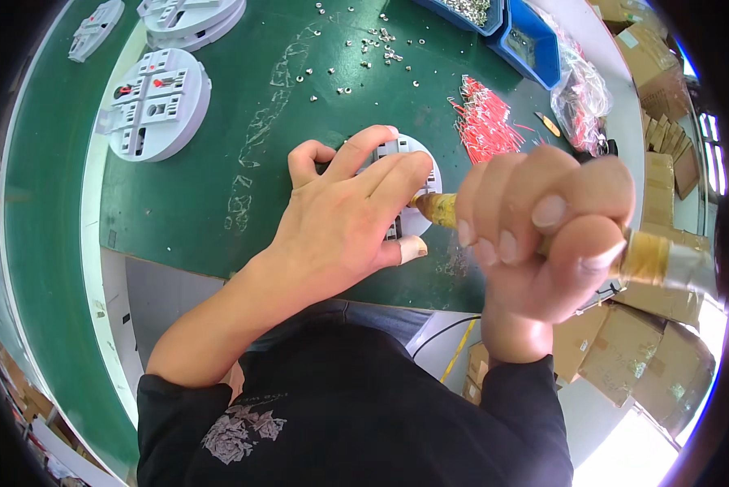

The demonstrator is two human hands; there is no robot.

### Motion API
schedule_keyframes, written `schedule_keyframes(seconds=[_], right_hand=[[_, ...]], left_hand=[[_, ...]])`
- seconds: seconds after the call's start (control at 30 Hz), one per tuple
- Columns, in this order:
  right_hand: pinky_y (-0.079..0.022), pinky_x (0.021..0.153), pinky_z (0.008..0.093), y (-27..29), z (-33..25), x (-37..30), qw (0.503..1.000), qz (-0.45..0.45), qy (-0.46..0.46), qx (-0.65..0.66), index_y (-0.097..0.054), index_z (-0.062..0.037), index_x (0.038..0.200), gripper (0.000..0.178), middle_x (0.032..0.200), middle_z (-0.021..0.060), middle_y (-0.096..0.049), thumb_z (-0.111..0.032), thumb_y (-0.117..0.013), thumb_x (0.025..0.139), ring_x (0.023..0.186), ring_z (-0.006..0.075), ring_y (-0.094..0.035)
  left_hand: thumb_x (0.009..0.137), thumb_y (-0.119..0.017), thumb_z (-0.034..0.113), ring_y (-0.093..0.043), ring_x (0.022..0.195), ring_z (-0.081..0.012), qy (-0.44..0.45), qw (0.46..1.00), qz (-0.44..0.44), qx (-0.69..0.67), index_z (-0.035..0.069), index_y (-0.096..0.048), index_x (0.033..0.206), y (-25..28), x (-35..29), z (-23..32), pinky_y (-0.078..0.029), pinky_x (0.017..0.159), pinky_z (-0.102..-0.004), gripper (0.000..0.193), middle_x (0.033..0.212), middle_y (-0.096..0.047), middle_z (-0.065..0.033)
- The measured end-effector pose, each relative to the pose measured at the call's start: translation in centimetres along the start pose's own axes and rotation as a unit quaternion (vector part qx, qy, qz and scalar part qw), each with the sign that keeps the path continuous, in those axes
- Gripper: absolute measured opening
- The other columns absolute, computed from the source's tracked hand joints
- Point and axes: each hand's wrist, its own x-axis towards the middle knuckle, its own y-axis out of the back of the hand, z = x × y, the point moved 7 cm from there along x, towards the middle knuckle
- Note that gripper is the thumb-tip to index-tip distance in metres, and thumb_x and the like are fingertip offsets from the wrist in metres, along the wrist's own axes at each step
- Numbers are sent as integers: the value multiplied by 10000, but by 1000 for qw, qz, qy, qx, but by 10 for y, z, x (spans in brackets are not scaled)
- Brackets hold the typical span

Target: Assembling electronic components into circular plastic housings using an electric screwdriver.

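Yellow-wrapped rod-shaped tool [439, 209], clenched in right hand [547, 231]; hard to make out at tip. Near centre, white plastic disc [418, 223], gripped and partly hidden by left hand [340, 203]. At twelve o'clock, scattered small metal parts [389, 55].

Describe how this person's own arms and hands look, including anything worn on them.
Short black fabric sleeves leave both forearms bare. The left hand is ungloved, with a pale beige, tape-like wrap on the thumb; the right hand is ungloved, with no wrap visible.
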Motion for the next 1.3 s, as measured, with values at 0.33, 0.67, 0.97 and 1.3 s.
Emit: schedule_keyframes(seconds=[0.33, 0.67, 0.97, 1.3], right_hand=[[-349, 416, 282, -18, 11, -6, 990, 22, 115, -82, -463, -60, 894, 347, 607, 24, -462, -353, -596, 1024, 447, 119, -385], [-335, 466, 258, 40, -75, -6, 972, 105, 166, 129, -599, -22, 947, 299, 629, -37, -404, -282, -489, 1046, 507, 92, -393], [-370, 449, 221, 24, -46, -66, 953, 262, -121, -96, -698, 12, 1028, 291, 736, 1, -610, -261, -606, 987, 514, 59, -487], [-405, 460, 214, -28, -22, -60, 955, 230, -185, -27, -661, -6, 925, 191, 729, 24, -636, -193, -700, 930, 535, 54, -522]], left_hand=[[665, -880, 383, -455, 1335, -290, -14, 1000, -1, 27, 162, -511, 1265, -5, -4, 2, -315, 951, -546, 738, 1243, -614, 13], [667, -863, 388, -506, 1298, -341, -65, 994, 6, 87, 109, -525, 1314, 2, 8, 14, -334, 1003, -562, 781, 1290, -614, -80], [910, -503, 656, -587, 1245, -295, 88, 660, 93, -741, 30, -457, 1450, 47, -2, 12, -478, 1029, -432, 828, 1383, -573, -160], [1005, -491, 479, -594, 1167, -218, 56, 766, 88, -635, -5, -334, 1468, 32, -34, 48, -501, 1002, -367, 688, 1312, -548, -129]])
